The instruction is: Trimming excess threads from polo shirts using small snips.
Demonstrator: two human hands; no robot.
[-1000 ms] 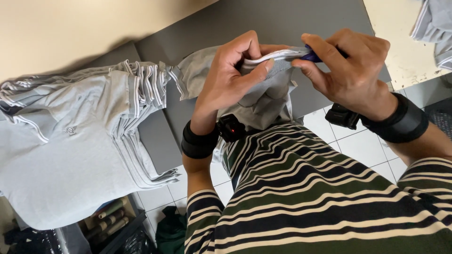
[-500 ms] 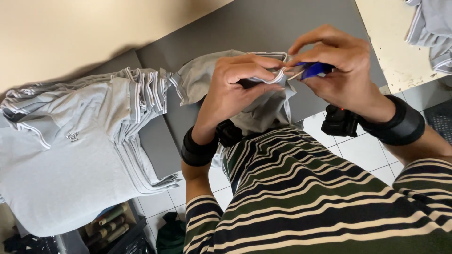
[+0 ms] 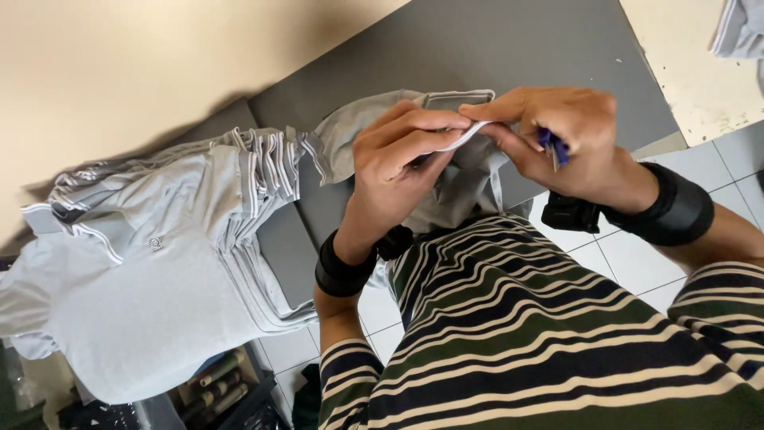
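Note:
My left hand [image 3: 398,159] pinches the white-trimmed edge of a grey shirt [image 3: 446,187] held up over the grey table [image 3: 493,48]. My right hand [image 3: 565,135] grips the same edge from the other side and also holds a small blue-handled tool [image 3: 553,147] between its fingers. Both wrists wear black bands. The rest of the shirt hangs down toward my striped top.
A stack of several folded grey shirts [image 3: 159,271] with striped trim lies at the left end of the table. More grey fabric [image 3: 740,28] sits at the top right on a pale surface. Below the table are white floor tiles and a crate of items [image 3: 215,386].
Both hands have shifted along the shirt's trimmed edge; the right hand has turned, so the blue tool now points downward inside its fingers.

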